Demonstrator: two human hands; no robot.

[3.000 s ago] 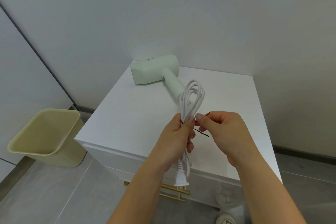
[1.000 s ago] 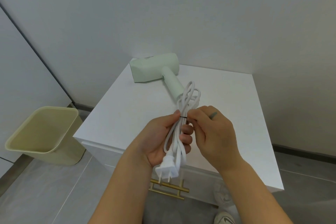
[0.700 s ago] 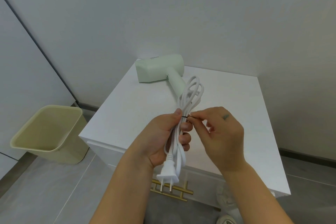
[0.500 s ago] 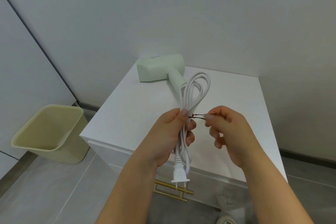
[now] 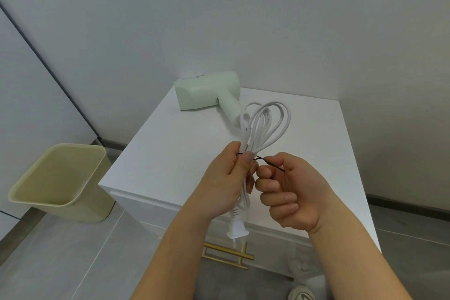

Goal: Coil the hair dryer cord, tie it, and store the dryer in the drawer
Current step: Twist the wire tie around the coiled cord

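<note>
One smooth white cord (image 5: 243, 134), coiled in long loops, gripped in the curled left hand (image 5: 226, 185) above the glossy white cabinet (image 5: 175, 153) | one thin black wire tie (image 5: 259, 159) around the bundle, its end pinched by the right hand (image 5: 289, 197) | one flat plug (image 5: 237, 229) hanging below | one boxy mint-green hair dryer (image 5: 207, 92) lying on the cabinet top

Your left hand (image 5: 224, 185) covers the midsection of the cord (image 5: 274, 124). How the tie (image 5: 259, 159) closes behind your thumb cannot be judged. The cord's loops mask the foot of the dryer (image 5: 207, 91) handle. The bottom edge cuts off a shoe (image 5: 302, 296) and both forearms.
</note>
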